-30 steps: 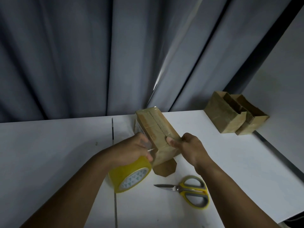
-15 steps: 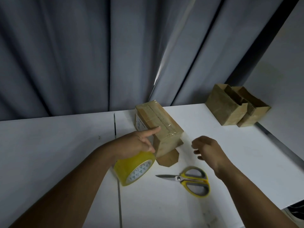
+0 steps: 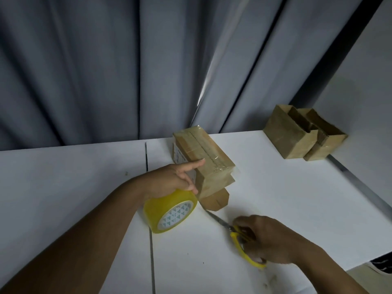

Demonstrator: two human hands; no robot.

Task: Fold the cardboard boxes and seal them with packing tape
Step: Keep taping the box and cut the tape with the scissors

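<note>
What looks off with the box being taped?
One flap sticks out flat on the table at the near end of the cardboard box, unsealed, while its top seam is taped. Nothing else stands out.

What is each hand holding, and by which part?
The left hand grips the yellow tape roll by its top rim, forefinger on the box. The right hand grips the scissors by their yellow handles.
</note>
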